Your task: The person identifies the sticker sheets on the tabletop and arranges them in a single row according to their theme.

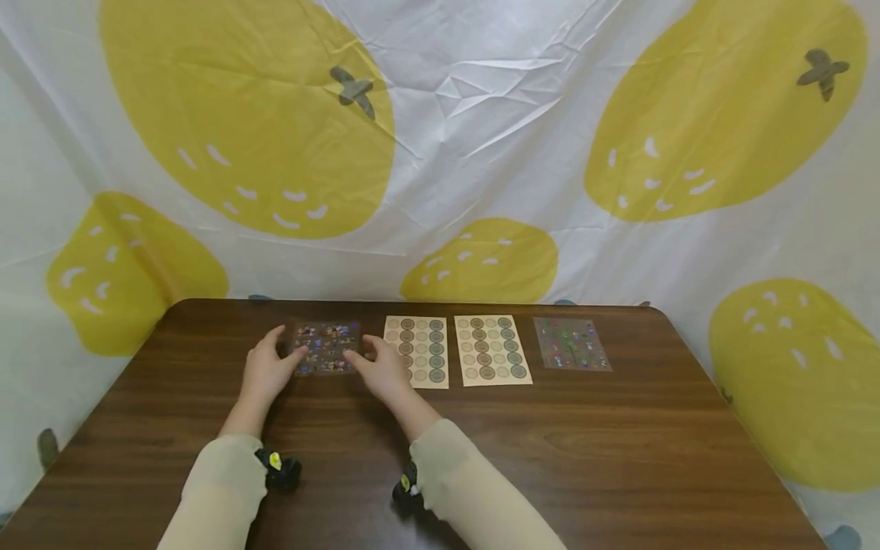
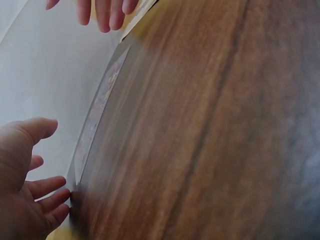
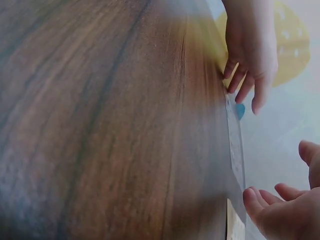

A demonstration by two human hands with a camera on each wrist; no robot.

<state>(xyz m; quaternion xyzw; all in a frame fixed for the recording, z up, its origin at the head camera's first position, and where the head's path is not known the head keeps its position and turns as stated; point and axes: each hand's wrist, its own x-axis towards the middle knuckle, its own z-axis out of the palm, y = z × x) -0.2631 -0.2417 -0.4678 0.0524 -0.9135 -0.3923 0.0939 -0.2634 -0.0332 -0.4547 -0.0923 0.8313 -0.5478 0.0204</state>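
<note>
A clear sticker sheet [image 1: 321, 350] with small colourful figures lies flat at the back left of the table, and in the left wrist view the sheet [image 2: 97, 112] shows as a thin strip. My left hand [image 1: 266, 368] is at its left side, thumb spread away from relaxed fingers. On its right side is my right hand [image 1: 386, 373], thumb near the sheet's edge and fingers loosely bent over a beige sheet of round stickers [image 1: 437, 351]. Neither hand grips anything; whether the fingertips touch the sheets is unclear. In the right wrist view, my left hand [image 3: 252, 55] hangs fingers down.
Another beige sheet of round stickers [image 1: 491, 350] lies to the right, followed by a second clear sheet with colourful stickers [image 1: 572, 345]. They form a row along the back of the brown wooden table [image 1: 550, 458]. A white curtain with yellow fruit [image 1: 495, 153] hangs behind.
</note>
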